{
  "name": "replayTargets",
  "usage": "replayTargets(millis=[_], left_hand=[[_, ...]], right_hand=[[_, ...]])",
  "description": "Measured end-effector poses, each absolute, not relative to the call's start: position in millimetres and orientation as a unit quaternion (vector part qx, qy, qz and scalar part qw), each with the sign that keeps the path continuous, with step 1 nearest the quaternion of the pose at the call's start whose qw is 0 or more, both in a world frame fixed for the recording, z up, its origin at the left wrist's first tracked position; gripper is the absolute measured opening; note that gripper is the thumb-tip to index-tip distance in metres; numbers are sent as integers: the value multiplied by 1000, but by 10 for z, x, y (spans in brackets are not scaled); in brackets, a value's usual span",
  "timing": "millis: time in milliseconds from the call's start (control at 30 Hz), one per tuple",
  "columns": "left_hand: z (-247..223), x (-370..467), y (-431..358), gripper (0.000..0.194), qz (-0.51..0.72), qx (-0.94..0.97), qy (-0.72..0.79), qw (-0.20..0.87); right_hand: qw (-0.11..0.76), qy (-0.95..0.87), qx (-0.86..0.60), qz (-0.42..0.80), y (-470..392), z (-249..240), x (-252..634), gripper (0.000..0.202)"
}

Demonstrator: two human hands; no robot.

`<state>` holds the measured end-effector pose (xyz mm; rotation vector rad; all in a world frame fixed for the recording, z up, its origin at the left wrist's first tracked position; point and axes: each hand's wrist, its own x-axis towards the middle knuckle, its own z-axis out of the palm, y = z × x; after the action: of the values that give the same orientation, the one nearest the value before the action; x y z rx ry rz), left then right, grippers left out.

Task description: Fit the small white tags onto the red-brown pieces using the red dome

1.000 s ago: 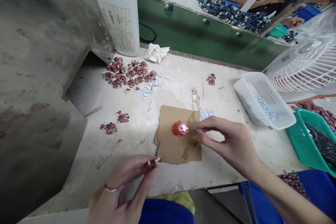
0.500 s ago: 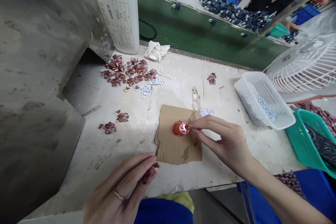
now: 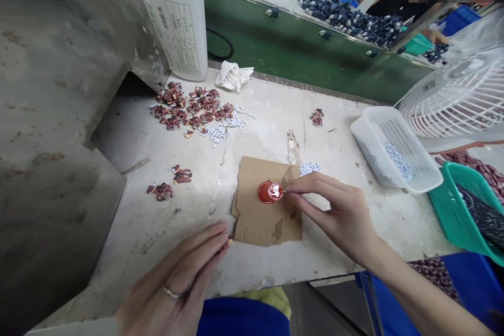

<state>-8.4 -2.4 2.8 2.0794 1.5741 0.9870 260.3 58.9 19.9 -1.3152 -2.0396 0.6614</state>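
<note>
Evidently the left hand (image 3: pixel 181 268) is closed round a small brown figure (image 3: pixel 230 241), just beside the cardboard (image 3: pixel 252 223), hiding all but a tan sliver. The right hand (image 3: pixel 340 207) pinches thumb and forefinger together at the top of a red cup (image 3: pixel 265 193); any piece between them is too small to make out. Judging by the loose figures (image 3: pixel 182 174) nearby, the held one should be light and hard with fragile limbs, best gripped by the trunk. Beyond, the white bottle (image 3: pixel 177 26) is cut off at the top
</note>
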Motion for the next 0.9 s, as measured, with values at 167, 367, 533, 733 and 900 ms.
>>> replayTargets(millis=[167,367,533,733,900], left_hand=[[-29,-124,-5,56,319,770,527,165],[-146,-123,90,50,271,827,485,87],[-62,-58,137,20,357,779,499,128],[65,14,68,33,379,768,472,210],[105,11,24,50,340,807,400,271]], right_hand=[[324,-752,-517,249,565,201,2609,20],[333,-734,-529,265,547,172,2614,17],[369,-703,-519,315,439,239,2534,21],[394,-700,-456,384,245,428,2282,24],[419,-691,-425,408,223,462,2176,21]])
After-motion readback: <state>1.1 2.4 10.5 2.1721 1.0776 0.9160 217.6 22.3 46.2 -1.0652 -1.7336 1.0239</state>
